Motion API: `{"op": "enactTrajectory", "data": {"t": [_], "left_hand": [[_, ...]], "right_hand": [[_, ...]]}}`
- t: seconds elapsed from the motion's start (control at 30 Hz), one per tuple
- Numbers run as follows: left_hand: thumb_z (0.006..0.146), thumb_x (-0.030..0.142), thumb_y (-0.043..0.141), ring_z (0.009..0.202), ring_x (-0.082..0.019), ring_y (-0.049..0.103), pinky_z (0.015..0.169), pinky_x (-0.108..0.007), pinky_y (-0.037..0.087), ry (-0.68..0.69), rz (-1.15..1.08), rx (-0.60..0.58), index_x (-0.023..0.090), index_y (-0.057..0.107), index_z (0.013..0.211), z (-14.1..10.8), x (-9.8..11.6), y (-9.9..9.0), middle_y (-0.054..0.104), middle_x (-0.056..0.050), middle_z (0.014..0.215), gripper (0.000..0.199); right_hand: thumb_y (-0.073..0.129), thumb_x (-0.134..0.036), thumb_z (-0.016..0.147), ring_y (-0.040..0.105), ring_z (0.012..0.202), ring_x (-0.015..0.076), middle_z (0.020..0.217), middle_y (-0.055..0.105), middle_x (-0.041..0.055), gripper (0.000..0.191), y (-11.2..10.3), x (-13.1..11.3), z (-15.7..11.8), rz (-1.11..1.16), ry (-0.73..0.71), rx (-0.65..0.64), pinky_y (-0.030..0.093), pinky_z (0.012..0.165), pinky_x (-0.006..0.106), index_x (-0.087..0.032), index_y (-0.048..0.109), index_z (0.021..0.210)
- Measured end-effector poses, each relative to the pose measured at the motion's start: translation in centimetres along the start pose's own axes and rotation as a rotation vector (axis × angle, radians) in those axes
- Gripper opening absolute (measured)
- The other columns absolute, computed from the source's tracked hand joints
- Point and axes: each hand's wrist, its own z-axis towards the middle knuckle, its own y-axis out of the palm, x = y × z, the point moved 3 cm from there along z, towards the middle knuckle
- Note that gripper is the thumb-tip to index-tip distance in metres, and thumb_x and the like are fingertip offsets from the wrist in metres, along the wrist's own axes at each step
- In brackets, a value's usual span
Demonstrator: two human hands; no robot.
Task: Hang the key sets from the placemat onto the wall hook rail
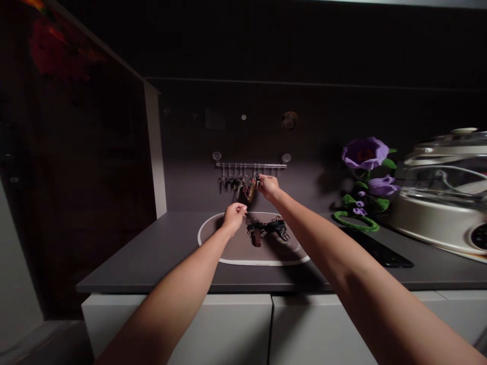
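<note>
My right hand [269,186] is raised to the clear hook rail [251,166] on the back wall. Its fingers are pinched on a bunch of keys [257,181] at one of the hooks; whether the ring bears on the hook I cannot tell. A lettered tag [251,189] dangles just left of those fingers. Several other keys [230,183] hang along the rail's left part. Lower down, my left hand [235,218] is over the mat's back edge, thumb and fingers closed together; anything between them is too small to make out. More keys [272,227] with a brown fob [257,239] lie right of it.
A brown mat with a white rim [251,263] covers part of the grey counter [152,253]. To the right are a dark flat phone-like slab [384,251], purple craft flowers [366,153] with a green ring base, and a cream appliance with a clear lid [429,215]. White cabinets [228,324] stand below.
</note>
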Motion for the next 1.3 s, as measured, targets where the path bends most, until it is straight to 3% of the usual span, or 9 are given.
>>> {"op": "enactTrajectory", "data": {"t": [0.5, 0.97, 1.3], "left_hand": [[0.064, 0.021, 0.062, 0.051, -0.008, 0.048, 0.051, -0.02, 0.036, 0.029, 0.067, -0.022, 0.014, 0.058, 0.064, 0.5, -1.0, 0.1, 0.058, 0.0, 0.057, 0.008], [0.067, 0.015, 0.057, 0.053, -0.009, 0.048, 0.057, -0.022, 0.038, 0.01, 0.102, -0.02, 0.014, 0.058, 0.063, 0.1, -0.5, 0.1, 0.057, 0.0, 0.057, 0.004], [0.068, 0.016, 0.058, 0.052, -0.008, 0.047, 0.054, -0.021, 0.036, 0.003, 0.118, -0.031, 0.014, 0.058, 0.065, 0.2, -0.7, 0.1, 0.057, 0.001, 0.057, 0.003]], "right_hand": [[0.042, -0.01, 0.084, 0.047, 0.04, 0.006, 0.043, 0.047, -0.0042, 0.021, 1.1, 0.7, 1.4, 0.088, 0.07, 0.115, 0.045, 0.042, 0.017, -0.016, 0.044, 0.063], [0.042, -0.011, 0.084, 0.045, 0.038, 0.0056, 0.042, 0.048, -0.0034, 0.023, 0.4, 1.8, 1.4, 0.073, 0.07, 0.045, 0.043, 0.042, 0.017, -0.015, 0.045, 0.061], [0.045, -0.01, 0.08, 0.048, 0.038, 0.0062, 0.045, 0.052, -0.0024, 0.017, 0.2, 2.3, 1.5, 0.019, 0.039, 0.05, 0.043, 0.043, 0.019, -0.013, 0.049, 0.064]]}}
